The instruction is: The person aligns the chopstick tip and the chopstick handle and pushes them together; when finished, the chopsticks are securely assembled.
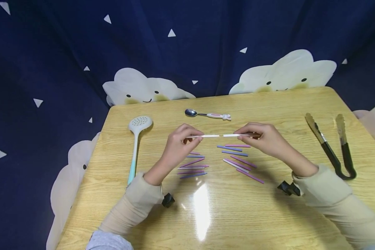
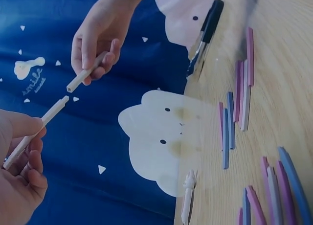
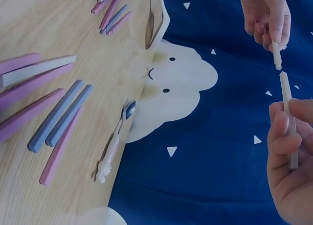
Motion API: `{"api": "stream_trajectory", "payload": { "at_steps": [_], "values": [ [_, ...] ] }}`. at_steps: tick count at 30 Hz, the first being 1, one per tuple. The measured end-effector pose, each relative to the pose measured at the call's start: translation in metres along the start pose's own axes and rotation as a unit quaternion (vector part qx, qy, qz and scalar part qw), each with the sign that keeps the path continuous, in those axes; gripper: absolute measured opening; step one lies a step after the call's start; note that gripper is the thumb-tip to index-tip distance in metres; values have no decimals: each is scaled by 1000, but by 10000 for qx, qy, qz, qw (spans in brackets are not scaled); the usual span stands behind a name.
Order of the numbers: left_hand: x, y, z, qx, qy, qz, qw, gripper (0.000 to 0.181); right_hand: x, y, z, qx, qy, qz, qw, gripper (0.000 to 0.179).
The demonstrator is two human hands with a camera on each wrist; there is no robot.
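Over the table, my left hand pinches a thin white stick between thumb and fingers. Its free end narrows to a small peg, seen in the left wrist view. Opposite it, my right hand pinches another white stick, whose facing end looks hollow in the left wrist view. The two sticks point at each other nearly in line, with a small gap between their ends. Below the hands lie a left group of pink, blue and white sticks and a right group of similar sticks.
A spoon with a rabbit-shaped handle end lies beyond the hands. At the left is a white slotted skimmer with a mint handle. Black-handled tongs lie spread at the right. A dark blue curtain hangs behind the wooden table.
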State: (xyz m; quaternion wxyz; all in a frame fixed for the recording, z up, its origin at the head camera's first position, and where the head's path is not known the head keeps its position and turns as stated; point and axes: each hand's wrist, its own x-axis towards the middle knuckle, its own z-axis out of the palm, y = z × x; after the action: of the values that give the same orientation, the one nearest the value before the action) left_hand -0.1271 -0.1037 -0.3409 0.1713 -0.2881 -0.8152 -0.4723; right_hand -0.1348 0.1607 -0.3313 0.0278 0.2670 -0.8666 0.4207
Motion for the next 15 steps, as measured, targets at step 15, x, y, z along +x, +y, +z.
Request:
{"api": "stream_trajectory", "payload": {
  "at_steps": [15],
  "values": [
    [-3,2,4,-155,-20,50,9999,7,-1,-3,5,272,7,-195,9994,13]
  ]
}}
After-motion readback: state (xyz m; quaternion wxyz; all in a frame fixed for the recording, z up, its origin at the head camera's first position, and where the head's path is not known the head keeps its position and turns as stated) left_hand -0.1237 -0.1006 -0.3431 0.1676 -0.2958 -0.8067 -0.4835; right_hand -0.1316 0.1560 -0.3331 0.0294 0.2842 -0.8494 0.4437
